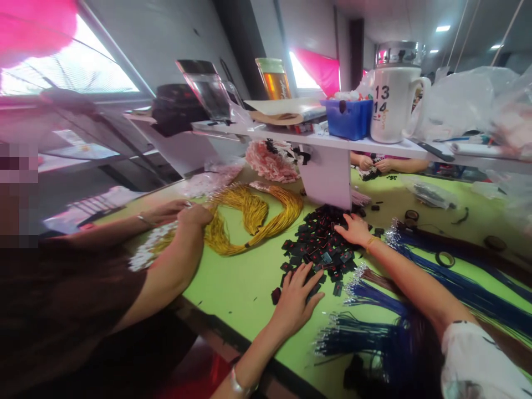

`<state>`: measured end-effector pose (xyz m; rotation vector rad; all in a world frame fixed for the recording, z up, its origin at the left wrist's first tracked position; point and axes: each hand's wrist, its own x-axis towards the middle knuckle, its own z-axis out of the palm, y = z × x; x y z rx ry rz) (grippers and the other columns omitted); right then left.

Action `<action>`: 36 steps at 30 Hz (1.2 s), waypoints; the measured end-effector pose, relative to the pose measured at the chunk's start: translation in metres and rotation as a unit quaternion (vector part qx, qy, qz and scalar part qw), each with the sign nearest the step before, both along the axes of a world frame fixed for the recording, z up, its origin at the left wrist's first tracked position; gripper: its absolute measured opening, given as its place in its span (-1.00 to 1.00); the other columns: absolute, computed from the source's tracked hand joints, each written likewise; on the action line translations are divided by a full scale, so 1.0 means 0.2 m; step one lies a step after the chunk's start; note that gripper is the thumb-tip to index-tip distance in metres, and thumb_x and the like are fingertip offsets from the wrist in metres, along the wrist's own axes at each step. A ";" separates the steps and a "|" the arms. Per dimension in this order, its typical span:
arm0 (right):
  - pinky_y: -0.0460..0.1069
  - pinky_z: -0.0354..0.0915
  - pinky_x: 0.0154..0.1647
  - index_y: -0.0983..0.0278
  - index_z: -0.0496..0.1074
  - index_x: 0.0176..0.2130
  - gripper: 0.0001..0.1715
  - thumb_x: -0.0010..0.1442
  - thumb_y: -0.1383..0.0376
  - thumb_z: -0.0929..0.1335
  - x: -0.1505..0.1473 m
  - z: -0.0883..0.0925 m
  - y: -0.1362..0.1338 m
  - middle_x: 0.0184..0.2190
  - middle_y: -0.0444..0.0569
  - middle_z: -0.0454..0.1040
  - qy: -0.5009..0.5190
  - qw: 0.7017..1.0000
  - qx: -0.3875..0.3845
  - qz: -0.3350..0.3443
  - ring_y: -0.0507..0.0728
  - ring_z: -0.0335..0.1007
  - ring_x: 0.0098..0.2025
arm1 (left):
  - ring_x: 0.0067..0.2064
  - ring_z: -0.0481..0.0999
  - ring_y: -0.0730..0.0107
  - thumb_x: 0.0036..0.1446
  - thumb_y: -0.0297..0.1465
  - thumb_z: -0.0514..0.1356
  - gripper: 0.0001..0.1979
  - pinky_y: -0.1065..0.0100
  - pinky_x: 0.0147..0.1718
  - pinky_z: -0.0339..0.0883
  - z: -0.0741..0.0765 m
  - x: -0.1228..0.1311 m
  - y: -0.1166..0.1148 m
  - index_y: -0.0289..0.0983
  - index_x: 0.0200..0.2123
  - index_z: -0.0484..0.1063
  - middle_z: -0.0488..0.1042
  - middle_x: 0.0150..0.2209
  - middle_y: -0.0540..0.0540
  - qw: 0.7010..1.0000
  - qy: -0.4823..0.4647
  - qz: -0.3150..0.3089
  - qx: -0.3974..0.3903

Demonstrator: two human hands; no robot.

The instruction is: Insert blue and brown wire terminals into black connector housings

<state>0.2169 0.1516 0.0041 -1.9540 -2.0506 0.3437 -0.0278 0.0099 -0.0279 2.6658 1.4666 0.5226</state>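
Left hand (294,302) and right hand (354,230) were at the black pieces (311,238), fingers spread, no grip visible. Looked early: nothing clearly sorted, loose pile left.

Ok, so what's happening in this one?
The person's left hand and right hand are spread over the edges of a loose pile of small, flat black pieces on a green tabletop. Dark blue wire bundles lie nearby. To the left, a co-worker's hands are beside long, looped yellow wires.
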 end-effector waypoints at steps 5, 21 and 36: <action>0.15 0.05 0.16 0.27 0.10 0.26 -0.20 0.25 -0.15 0.07 0.22 0.04 -0.03 0.22 0.22 0.16 0.001 0.998 0.000 -0.059 0.31 0.12 0.20 | 0.32 0.04 -0.07 0.16 -0.14 0.09 -0.41 -0.22 0.20 -0.09 0.05 0.00 -0.08 -0.11 0.25 0.15 0.13 0.29 -0.23 1.000 -0.006 -0.010 0.004; 0.07 0.08 0.12 0.40 0.18 0.21 -0.37 0.34 0.08 0.05 0.45 0.02 0.20 0.17 0.29 0.23 -0.012 0.993 -0.004 -0.118 0.25 0.20 0.15 | 0.32 0.06 0.04 0.20 -0.26 0.06 -0.58 -0.19 0.22 -0.07 0.10 0.05 -0.17 -0.13 0.13 0.30 0.19 0.26 -0.21 0.994 0.028 -0.096 -0.043; 0.01 0.07 0.19 0.28 0.21 0.22 -0.40 0.19 0.40 0.19 0.25 -0.06 0.40 0.20 0.05 0.26 -0.037 0.999 0.026 0.006 0.18 0.14 0.20 | 0.30 0.10 0.01 0.23 -0.34 0.04 -0.57 -0.17 0.18 0.07 0.01 -0.05 -0.22 -0.12 0.17 0.27 0.18 0.26 -0.22 0.997 0.050 -0.062 0.017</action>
